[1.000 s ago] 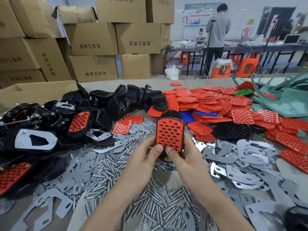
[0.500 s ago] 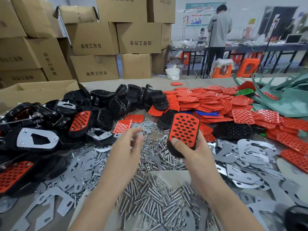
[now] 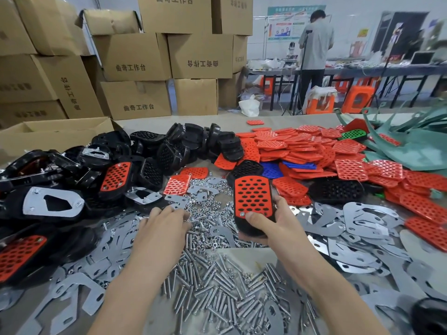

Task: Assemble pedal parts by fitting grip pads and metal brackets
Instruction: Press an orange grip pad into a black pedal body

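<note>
My right hand (image 3: pixel 273 223) grips a black pedal (image 3: pixel 252 201) fitted with a red perforated grip pad, thumb pressed on its near end, held a little above the table. My left hand (image 3: pixel 162 226) reaches palm down over the pile of small nuts (image 3: pixel 208 209), fingertips among the nuts and grey metal brackets (image 3: pixel 176 201); what the fingers hold is hidden. Loose red grip pads (image 3: pixel 302 148) are heaped at the centre right. Bare black pedal bodies (image 3: pixel 193 141) are piled behind. Silver bolts (image 3: pixel 217 293) lie spread in front of me.
Finished pedals (image 3: pixel 48 204) are stacked at the left. Grey brackets (image 3: pixel 362 223) cover the right side. An open carton (image 3: pixel 55 131) and stacked cardboard boxes (image 3: pixel 135 56) stand at the back left. Green sheets (image 3: pixel 411 146) lie far right. A person (image 3: pixel 314 52) stands at a distant table.
My left hand let go of the pedal and moved left and forward onto the nuts. My right hand keeps the pedal, which has shifted slightly right.
</note>
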`<state>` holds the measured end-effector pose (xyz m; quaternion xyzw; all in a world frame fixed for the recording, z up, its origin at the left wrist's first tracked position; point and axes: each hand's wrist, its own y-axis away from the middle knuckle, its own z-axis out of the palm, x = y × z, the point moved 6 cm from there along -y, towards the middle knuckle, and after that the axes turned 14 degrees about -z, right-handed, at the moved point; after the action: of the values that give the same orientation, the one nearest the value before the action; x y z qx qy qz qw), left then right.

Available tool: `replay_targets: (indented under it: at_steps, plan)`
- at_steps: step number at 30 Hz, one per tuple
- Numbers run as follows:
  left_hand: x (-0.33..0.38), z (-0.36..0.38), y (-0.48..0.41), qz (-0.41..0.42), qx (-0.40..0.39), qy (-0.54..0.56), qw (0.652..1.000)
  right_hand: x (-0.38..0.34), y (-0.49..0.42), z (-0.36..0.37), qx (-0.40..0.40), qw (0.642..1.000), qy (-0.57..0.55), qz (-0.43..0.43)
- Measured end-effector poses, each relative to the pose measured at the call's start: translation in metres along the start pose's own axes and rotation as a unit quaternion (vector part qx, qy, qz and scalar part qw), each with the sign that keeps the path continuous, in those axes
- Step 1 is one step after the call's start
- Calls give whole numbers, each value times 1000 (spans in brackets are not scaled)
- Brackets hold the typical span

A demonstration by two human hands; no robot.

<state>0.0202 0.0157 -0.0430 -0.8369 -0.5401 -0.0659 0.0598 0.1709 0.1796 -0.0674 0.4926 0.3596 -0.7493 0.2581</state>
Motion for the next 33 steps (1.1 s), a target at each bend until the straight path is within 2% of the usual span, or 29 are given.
replay_targets:
  at_steps: [3, 7, 9, 11, 13, 14, 16, 18, 21, 26, 33]
  plan:
    - [3, 0, 2, -3, 12, -24, 1000, -2, 3, 7, -47, 999, 23, -10]
    - [4, -1, 7, 13, 31, -35, 999, -10, 4, 10, -59, 996, 46, -45]
    - [3, -6, 8, 14, 54, -6, 998, -11, 4, 10, -56, 996, 41, -48]
    - [1, -20, 10, 18, 114, 101, 988, -10, 4, 10, -57, 997, 34, -43]
    - [-2, -36, 18, 24, 159, 294, 942, -9, 5, 12, -61, 997, 31, -42]
    - [0, -40, 21, 30, 143, 396, 906, -9, 5, 14, -64, 997, 29, -43]
    - [12, -41, 30, 60, 63, 545, 834, -8, 6, 18, -73, 996, 17, -44]
    - [27, -40, 39, 92, -6, 626, 775, -9, 7, 22, -83, 995, 15, -48]
    - [41, -35, 47, 111, -61, 669, 732, -12, 10, 26, -88, 993, 39, -64]
    - [52, -24, 52, 127, -90, 626, 765, -21, 12, 28, -96, 985, 100, -100]
    - [53, -23, 56, 142, -80, 587, 793, -32, 11, 36, -112, 977, 118, -139]
